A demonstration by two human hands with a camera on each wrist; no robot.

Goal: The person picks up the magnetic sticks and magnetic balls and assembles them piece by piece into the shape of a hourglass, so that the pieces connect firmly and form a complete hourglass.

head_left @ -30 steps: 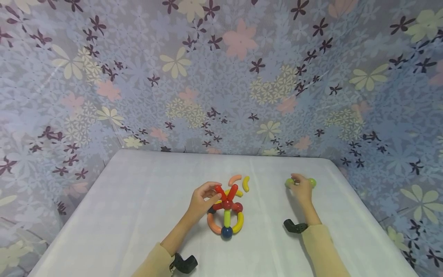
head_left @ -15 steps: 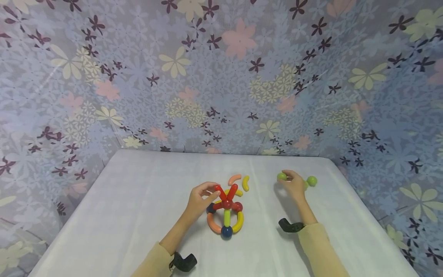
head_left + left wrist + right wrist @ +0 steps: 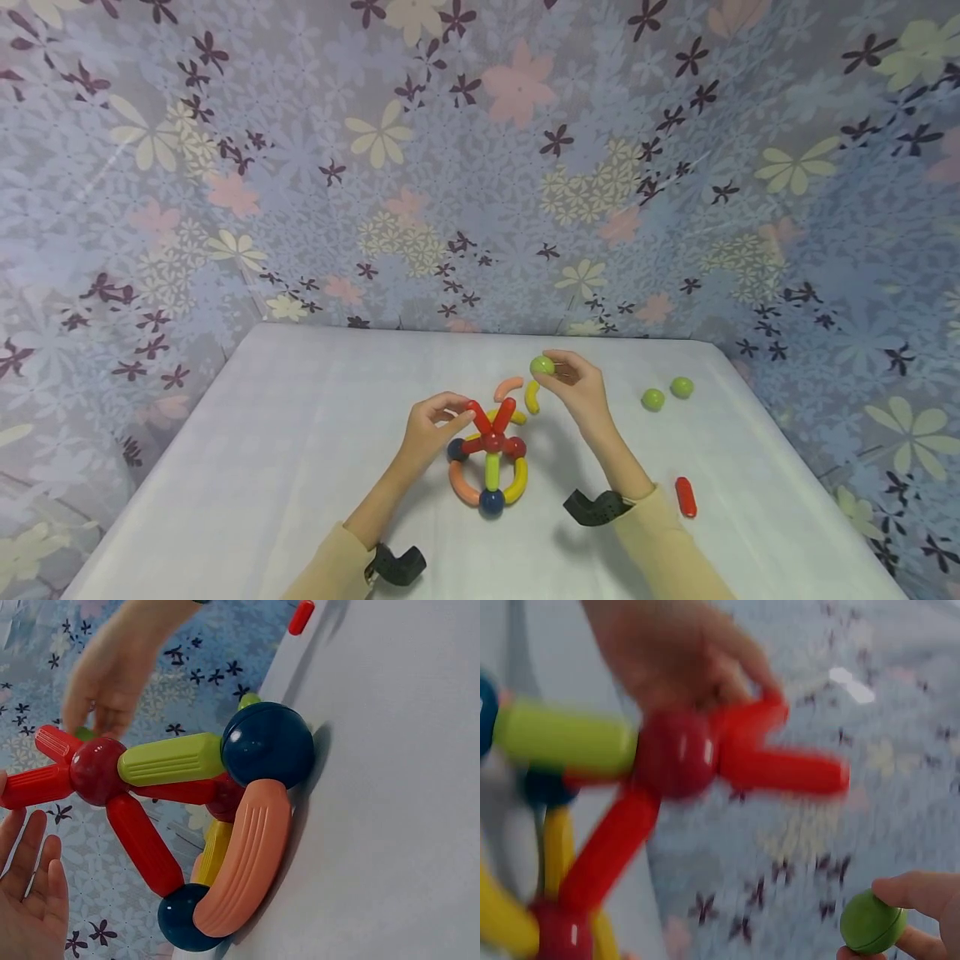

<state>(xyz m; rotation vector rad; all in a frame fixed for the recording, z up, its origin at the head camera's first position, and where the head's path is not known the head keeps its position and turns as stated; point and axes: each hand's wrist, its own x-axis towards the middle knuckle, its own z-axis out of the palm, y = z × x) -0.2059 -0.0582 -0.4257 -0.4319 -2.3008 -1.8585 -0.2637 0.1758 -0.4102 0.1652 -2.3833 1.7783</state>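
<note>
Right hand (image 3: 583, 389), fingers (image 3: 917, 891) in pinch on green ball (image 3: 542, 366); left hand (image 3: 427, 425) likewise on red rod (image 3: 478, 417), contact partly outside left-wrist view

Includes left forearm (image 3: 381, 508), bare beyond beige sleeve (image 3: 330, 562), slanting forward and inward; ends in left hand (image 3: 432, 427), thumb and fingertip pinching, other fingers slightly apart. Includes right forearm (image 3: 622, 465), likewise sleeved and slanting inward; ends in right hand (image 3: 579, 387), higher in head view, thumb and fingers pinching.
</note>
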